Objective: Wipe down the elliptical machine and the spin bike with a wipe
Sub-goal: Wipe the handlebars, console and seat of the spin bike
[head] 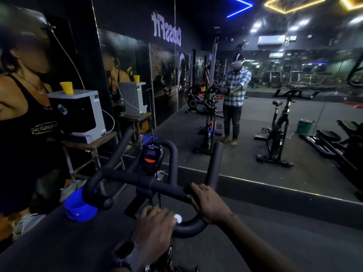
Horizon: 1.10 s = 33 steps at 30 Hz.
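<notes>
Your right hand (204,201) curls around the handlebar (149,183), arm reaching in from the lower right. Your left hand (155,222), wrist banded, grips a white wipe (178,218) against its near curve.

A dark floor (255,242) fills the lower part of the frame and carries the spin bike (149,181). At the left centre, a wooden surface (92,143) bears a white and black machine (78,112), with a yellow cup (67,87) on top.
</notes>
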{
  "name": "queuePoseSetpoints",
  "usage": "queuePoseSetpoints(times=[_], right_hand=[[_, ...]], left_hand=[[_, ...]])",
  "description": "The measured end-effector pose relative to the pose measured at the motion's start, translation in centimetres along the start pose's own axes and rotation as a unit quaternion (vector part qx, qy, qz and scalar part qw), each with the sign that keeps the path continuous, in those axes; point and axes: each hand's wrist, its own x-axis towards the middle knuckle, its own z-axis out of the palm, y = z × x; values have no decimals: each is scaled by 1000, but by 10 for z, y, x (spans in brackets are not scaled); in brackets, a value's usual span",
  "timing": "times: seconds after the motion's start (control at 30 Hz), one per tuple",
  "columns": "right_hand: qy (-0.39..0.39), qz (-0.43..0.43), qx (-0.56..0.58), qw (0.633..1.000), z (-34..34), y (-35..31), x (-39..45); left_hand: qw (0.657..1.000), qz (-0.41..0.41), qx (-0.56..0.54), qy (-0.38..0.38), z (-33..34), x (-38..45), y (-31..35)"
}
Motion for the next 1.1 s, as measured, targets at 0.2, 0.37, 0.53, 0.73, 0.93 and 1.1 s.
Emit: queuePoseSetpoints(times=[0.2, 0.37, 0.53, 0.73, 0.93, 1.1], right_hand=[[3, -9, -2, 1000, 1, 1, 0], [-1, -4, 8, 1000, 2, 2, 0], [1, -3, 18, 1000, 2, 0, 0], [-3, 1, 15, 1000, 1, 1, -1], [9, -1, 3, 1000, -1, -2, -2], [19, -9, 9, 1000, 1, 1, -2]], left_hand=[[984, 125, -86, 97, 30, -14, 27], [976, 129, -132, 113, 7, -22, -30], [979, 97, -152, 90, -13, -31, -31], [973, 160, -149, 78, 13, -16, 26], [979, 112, -135, 105, -4, -23, -23], [979, 109, -132, 114, -22, -21, -9]])
